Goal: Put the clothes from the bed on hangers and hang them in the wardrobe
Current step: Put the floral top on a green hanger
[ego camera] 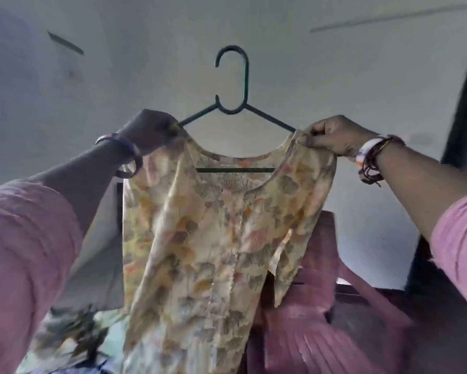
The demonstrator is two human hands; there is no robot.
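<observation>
Hanging limp on a thin dark-green plastic hanger [232, 85], the cream floral-print cotton tunic [200, 238] is raised before a pale wall; left hand [148, 130] and right hand [332, 134] each pinch a shoulder.

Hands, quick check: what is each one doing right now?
Left hand: fingers curled, gripping the left shoulder of the floral top at the hanger.
Right hand: fingers pinching the top's right shoulder.

Above my hands the hanger's hook [233, 79] stands free against the bare wall [335, 76]. Below, the hanging floral garment [200, 252] and a pink cloth [321, 306] block the way.
</observation>
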